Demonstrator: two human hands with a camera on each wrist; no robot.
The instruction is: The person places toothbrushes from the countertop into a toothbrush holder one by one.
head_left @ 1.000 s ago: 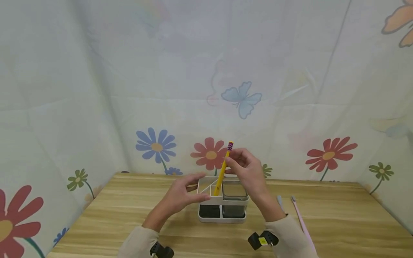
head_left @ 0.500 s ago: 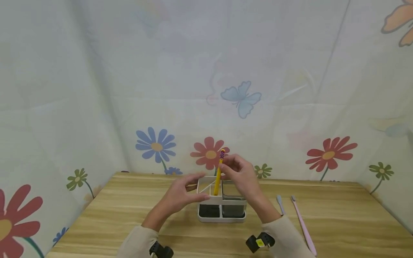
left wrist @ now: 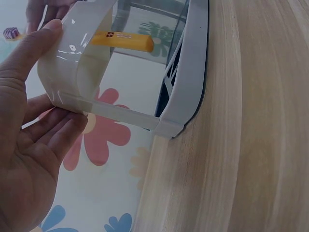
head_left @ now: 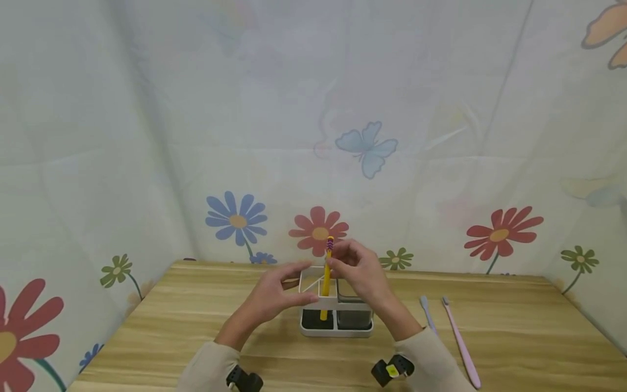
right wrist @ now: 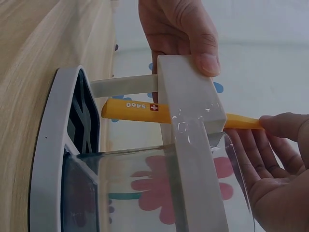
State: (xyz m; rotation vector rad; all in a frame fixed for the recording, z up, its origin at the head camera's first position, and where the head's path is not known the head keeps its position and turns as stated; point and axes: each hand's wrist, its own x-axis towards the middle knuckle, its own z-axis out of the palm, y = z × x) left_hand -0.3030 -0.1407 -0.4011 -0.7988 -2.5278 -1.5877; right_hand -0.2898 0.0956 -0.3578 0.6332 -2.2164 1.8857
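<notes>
A white toothbrush holder stands on the wooden table, with an upper slotted tier above a dark-lined base. My left hand grips its upper tier at the left side, thumb in front and fingers behind. Between right thumb and fingers, my right hand pinches a yellow toothbrush near its purple-and-yellow bristled head. Its handle passes down through a slot of the upper tier. In the right wrist view the handle's end hangs just short of the base. A clear grey cup sits in the holder's right half.
Right of the holder, a blue toothbrush and a pink toothbrush lie on the wooden table. A white curtain printed with flowers and butterflies hangs behind and at the sides.
My right hand has moved left and down with the yellow toothbrush. The toothbrush has become more upright, and its handle now shows below the upper tier. My left hand keeps its place.
</notes>
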